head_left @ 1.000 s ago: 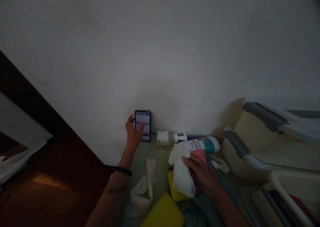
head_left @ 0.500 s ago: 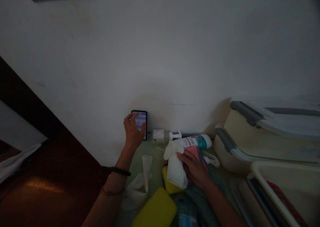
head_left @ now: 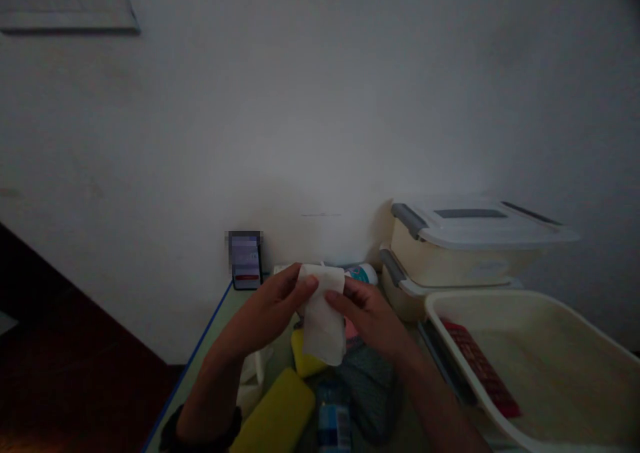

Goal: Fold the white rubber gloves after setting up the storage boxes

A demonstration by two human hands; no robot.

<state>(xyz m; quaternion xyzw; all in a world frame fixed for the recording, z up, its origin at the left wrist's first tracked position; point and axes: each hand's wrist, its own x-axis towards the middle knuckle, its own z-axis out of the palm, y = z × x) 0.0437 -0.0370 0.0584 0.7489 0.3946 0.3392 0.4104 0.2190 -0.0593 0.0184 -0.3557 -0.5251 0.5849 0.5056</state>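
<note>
A thin white glove (head_left: 324,326) hangs between my two hands above the table, its straight edge uppermost. My left hand (head_left: 280,303) pinches the upper left side, thumb in front. On the other side my right hand (head_left: 367,313) grips the upper right edge between thumb and fingers. Beneath the glove lie a yellow sponge (head_left: 306,356) and part of a pink cloth (head_left: 353,333). Another white item (head_left: 250,380), crumpled, is partly hidden behind my left forearm. A phone (head_left: 247,263) with a lit screen leans against the wall.
Nearer me lie a larger yellow sponge (head_left: 280,413), a blue-labelled bottle (head_left: 334,420) and a grey-green cloth (head_left: 370,386). A white bottle (head_left: 367,274) lies by the wall. Stacked lidded boxes (head_left: 450,260) and a cream tub (head_left: 540,298) holding a red item (head_left: 477,366) stand right.
My left hand has left the phone screen and taken hold of the white glove. My right hand has brought the glove to the middle and turned it. The view has shifted.
</note>
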